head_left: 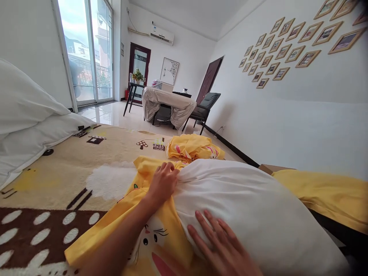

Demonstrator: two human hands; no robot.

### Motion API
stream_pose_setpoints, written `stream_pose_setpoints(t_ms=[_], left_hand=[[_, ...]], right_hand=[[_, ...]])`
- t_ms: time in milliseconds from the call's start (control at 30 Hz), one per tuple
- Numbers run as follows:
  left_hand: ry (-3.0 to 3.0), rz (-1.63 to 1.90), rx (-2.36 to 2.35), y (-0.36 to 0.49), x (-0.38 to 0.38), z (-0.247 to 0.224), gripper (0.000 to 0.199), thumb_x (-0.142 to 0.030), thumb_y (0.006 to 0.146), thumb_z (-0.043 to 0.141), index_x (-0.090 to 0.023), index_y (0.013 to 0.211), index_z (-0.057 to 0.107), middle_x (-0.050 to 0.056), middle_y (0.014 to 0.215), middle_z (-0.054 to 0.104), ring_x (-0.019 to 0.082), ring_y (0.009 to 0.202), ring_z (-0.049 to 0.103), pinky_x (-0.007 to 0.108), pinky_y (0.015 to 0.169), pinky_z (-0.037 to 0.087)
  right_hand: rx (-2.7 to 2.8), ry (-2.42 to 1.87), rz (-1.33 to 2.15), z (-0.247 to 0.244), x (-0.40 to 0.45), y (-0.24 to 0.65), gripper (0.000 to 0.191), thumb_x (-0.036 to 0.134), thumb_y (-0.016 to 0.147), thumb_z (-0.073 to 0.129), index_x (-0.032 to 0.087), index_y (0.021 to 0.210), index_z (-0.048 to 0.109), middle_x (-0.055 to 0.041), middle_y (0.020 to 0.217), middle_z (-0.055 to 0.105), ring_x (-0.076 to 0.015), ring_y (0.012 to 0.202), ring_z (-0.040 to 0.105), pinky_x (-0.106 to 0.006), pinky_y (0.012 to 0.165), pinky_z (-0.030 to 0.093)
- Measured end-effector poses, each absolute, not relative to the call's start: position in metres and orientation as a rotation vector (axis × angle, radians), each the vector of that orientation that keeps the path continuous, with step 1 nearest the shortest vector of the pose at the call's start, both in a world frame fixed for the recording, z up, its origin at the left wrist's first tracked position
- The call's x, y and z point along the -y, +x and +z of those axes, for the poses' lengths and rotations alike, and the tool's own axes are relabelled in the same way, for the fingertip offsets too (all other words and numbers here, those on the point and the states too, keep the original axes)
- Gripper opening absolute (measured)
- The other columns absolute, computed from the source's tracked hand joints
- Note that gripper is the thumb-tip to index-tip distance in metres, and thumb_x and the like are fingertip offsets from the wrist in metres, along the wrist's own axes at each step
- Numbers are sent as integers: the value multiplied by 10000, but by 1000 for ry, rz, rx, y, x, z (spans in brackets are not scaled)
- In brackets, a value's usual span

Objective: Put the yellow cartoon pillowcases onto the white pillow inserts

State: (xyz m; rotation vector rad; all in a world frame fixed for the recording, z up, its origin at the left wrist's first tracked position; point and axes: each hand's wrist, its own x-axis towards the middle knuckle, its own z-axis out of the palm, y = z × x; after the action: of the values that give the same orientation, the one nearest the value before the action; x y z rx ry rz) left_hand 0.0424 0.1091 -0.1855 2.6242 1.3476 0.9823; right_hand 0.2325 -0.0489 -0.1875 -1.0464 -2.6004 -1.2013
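A plump white pillow (244,199) lies in front of me, its near-left part beside a yellow pillowcase (161,230) printed with a rabbit face. My left hand (163,180) is closed at the pillow's gathered end, fingers curled on the yellow cloth where it meets the white fabric. How much of the pillow sits inside the case is hidden by that hand and the cloth. Flat on the pillow's white side rests my right hand (221,245), fingers spread. Just beyond lies a bunched yellow cloth (195,147) with rabbit prints.
Beneath everything is a beige and brown patterned blanket (115,149). White bedding (28,103) is piled at the left. Another yellow cloth (330,195) lies at the right. Farther off stand a covered table (169,101) and a dark chair (205,107).
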Motion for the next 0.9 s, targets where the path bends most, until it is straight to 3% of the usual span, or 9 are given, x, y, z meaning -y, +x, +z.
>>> stream_pose_setpoints(t_ms=[133,300,433,533,700,800,900], left_hand=[[2790,745,-835,37,-94,-171,252,-329,897,475,-178,724,577,23,820,611,162,817,547,312,820,370],[2817,422,-890,32,-85,-161,466,-431,922,410,-155,563,518,15,597,578,144,625,532,360,852,335],[2772,499,-827,31,-80,-154,504,-473,928,370,-164,560,523,3,563,557,134,606,517,329,829,341],[2771,456,-733,35,-63,-148,410,-500,883,450,-179,648,550,10,645,588,166,691,549,342,849,352],[2708,624,-744,46,-39,-141,40,-182,793,458,-196,827,474,47,914,581,209,904,521,353,862,372],[2503,806,-822,49,-42,-141,226,-61,716,382,-209,880,429,35,949,546,188,911,487,321,850,385],[2387,886,-797,51,-47,-146,235,-50,721,368,-216,883,410,25,940,535,176,901,475,301,850,388]], right_hand=[[2550,-1206,-1096,-208,32,237,528,95,815,385,229,1315,492,-114,1259,580,-274,1129,515,-416,902,348],[2708,-1256,-754,-196,-11,240,434,95,823,436,239,1210,570,-95,969,645,-219,828,547,-368,776,363],[2753,-1377,-513,-178,-45,232,377,119,838,449,276,1140,611,-60,864,639,-204,805,525,-318,713,337],[2712,-1464,-319,-164,-70,218,328,197,845,479,286,1125,624,-51,827,644,-188,793,530,-287,702,323],[2460,-1688,73,-148,-109,199,236,232,772,532,190,972,651,-41,754,629,-158,704,532,-247,626,323],[2418,-1671,184,-153,-117,191,262,226,819,497,156,1049,601,-25,769,625,-138,695,533,-230,623,359],[2461,-1576,330,-168,-106,188,200,216,880,461,148,1002,604,-21,840,627,-133,756,550,-228,671,417]])
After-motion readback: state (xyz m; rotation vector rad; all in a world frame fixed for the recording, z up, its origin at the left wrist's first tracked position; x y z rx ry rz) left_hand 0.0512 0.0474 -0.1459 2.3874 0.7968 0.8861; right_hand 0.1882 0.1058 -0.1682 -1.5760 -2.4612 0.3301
